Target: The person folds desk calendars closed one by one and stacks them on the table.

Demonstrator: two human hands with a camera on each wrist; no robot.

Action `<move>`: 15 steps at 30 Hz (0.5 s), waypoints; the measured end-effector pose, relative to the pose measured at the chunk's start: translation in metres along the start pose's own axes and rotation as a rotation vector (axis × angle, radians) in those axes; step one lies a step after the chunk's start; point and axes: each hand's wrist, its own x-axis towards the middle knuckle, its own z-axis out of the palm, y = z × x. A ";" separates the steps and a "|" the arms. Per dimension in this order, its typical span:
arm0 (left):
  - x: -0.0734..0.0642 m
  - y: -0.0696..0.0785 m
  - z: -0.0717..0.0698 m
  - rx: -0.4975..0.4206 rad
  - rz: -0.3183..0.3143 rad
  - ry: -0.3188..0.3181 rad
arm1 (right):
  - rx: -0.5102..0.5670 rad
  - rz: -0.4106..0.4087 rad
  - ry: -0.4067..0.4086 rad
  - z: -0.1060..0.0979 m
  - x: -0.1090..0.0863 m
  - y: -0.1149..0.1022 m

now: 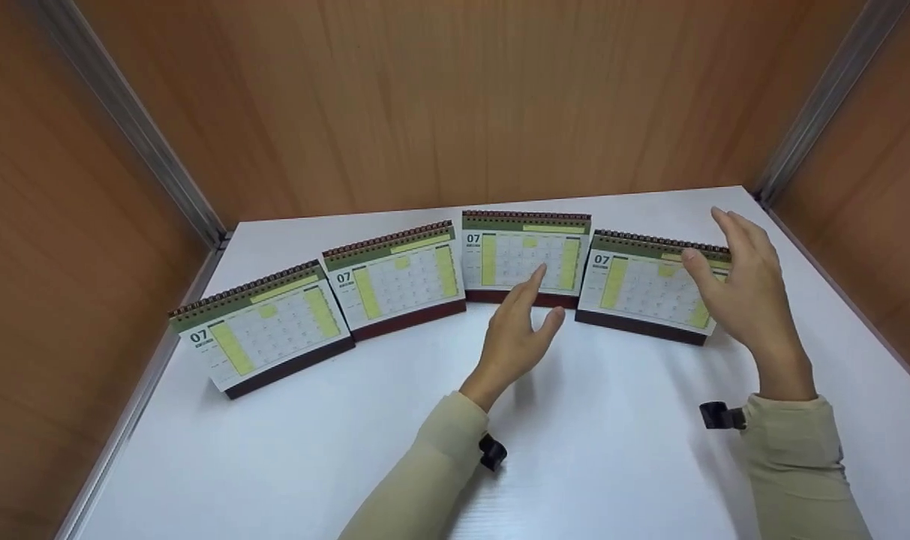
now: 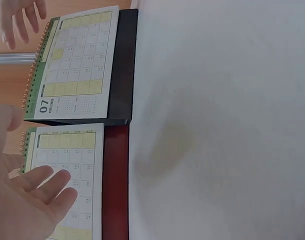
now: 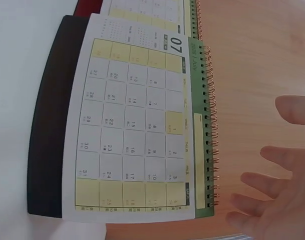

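Observation:
Several spiral-bound desk calendars, all showing 07, stand in an arc on the white table. In the head view my left hand (image 1: 511, 334) is in front of the red-based third calendar (image 1: 503, 259), fingers extended and thumb spread, holding nothing. My right hand (image 1: 747, 292) is raised at the right end of the rightmost calendar (image 1: 642, 289), which has a black base; its fingers are spread apart and empty. In the right wrist view, that calendar's page (image 3: 132, 120) faces me, with the right hand's fingertips (image 3: 242, 200) beside the spiral binding.
Two more calendars stand to the left: a red-based one (image 1: 394, 281) and a black-based one (image 1: 263, 330) at the far left. Wooden panels (image 1: 455, 105) with metal corner posts (image 1: 139, 127) enclose the white table (image 1: 274, 465) at the back and sides.

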 end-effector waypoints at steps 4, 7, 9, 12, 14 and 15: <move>0.006 0.001 0.012 -0.083 -0.020 -0.026 | 0.032 0.029 0.021 -0.002 0.002 0.010; 0.009 0.002 0.020 -0.114 -0.034 -0.040 | 0.032 0.062 0.029 -0.002 0.002 0.018; 0.010 0.001 0.026 -0.121 -0.047 -0.046 | 0.030 0.085 0.035 -0.001 0.002 0.022; 0.010 0.000 0.034 -0.116 -0.072 -0.060 | 0.031 0.112 0.044 0.001 0.001 0.029; 0.010 0.000 0.038 -0.111 -0.093 -0.067 | 0.038 0.123 0.051 0.003 0.001 0.032; 0.010 0.000 0.039 -0.112 -0.102 -0.073 | 0.042 0.130 0.056 0.004 0.001 0.034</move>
